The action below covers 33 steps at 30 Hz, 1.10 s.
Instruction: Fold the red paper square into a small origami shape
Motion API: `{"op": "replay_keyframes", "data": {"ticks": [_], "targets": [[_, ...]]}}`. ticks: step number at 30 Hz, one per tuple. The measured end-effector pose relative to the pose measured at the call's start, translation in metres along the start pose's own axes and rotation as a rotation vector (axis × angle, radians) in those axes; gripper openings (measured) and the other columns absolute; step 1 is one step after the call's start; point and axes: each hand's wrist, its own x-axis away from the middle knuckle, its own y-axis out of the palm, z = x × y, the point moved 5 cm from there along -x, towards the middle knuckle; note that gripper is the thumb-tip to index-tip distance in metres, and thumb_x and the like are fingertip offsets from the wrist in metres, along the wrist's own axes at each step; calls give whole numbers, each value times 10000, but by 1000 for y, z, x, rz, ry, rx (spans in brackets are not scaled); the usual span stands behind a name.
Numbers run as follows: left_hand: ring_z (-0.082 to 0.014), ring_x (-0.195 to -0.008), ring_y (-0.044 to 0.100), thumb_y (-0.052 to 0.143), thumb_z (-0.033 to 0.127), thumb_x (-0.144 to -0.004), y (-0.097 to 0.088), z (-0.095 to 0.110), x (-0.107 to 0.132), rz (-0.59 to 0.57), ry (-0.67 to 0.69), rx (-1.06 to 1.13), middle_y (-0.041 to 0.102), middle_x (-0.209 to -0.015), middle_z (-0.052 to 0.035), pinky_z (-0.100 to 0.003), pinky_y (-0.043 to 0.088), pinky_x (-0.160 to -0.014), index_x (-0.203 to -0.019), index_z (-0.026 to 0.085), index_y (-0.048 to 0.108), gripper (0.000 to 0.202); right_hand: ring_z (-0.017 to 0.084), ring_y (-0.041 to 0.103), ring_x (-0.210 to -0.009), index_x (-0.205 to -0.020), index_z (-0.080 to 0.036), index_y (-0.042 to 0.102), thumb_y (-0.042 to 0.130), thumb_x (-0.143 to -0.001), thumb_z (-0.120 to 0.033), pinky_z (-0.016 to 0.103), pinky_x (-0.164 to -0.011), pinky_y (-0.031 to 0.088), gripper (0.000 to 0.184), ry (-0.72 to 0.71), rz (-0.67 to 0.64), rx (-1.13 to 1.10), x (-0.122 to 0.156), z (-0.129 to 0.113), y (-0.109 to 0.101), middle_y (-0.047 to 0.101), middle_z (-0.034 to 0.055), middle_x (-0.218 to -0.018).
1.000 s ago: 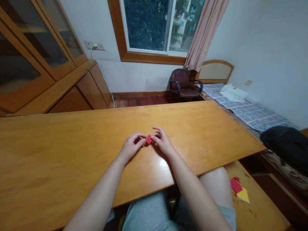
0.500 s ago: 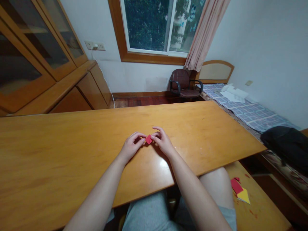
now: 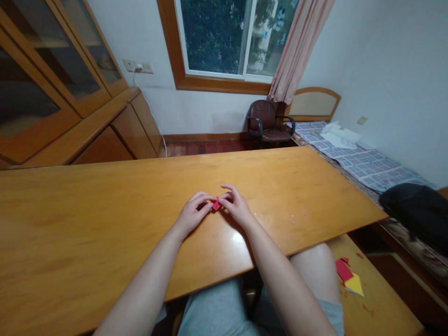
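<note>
A small folded piece of red paper (image 3: pixel 216 205) is held between my two hands, just over the wooden table (image 3: pixel 105 224). My left hand (image 3: pixel 196 207) pinches its left side between thumb and fingers. From the right, my right hand (image 3: pixel 236 203) grips it with the thumb and a finger, while another finger is raised and curled away. The fingertips cover the paper's upper edges, so its full shape is partly hidden.
Right of my leg, a lower wooden surface (image 3: pixel 385 305) carries red paper (image 3: pixel 344 269), yellow paper (image 3: pixel 355 284) and red scraps. Beyond the table stand an office chair (image 3: pixel 264 119) and a bed (image 3: pixel 371 163) with a black bag (image 3: pixel 416 214).
The red paper has turned from a flat diamond facing me into a narrower, pointed form. My left fingers have shifted slightly right over its top edge.
</note>
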Motion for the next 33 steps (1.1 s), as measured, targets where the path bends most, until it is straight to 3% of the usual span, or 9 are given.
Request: {"op": "replay_keyframes", "data": {"ticks": [17,27,33], "targets": [[-185,-918,594,583,320,-918,2,3,0,-74,49,41,613,-941,-43,-317,459,-872,-867,210,693,164,132,633,-725,-1191,-224,518,667,-826,-255,249,-663,465,395,38,-59,-88,2,4,2,689,-8,-789],[-183,-863,589,538,323,-926,1,0,-1,-38,-9,15,604,-880,-33,-309,467,-823,-820,195,632,190,139,644,-725,-1138,-212,544,701,-801,-294,254,-664,469,381,68,-72,-78,2,2,4,701,14,-830],[-181,-816,601,517,354,-919,2,-4,0,14,-113,38,628,-851,-36,-301,482,-769,-844,190,603,200,137,638,-735,-1078,-208,568,734,-772,-319,257,-686,477,365,80,-60,-48,2,5,5,678,6,-833]]}}
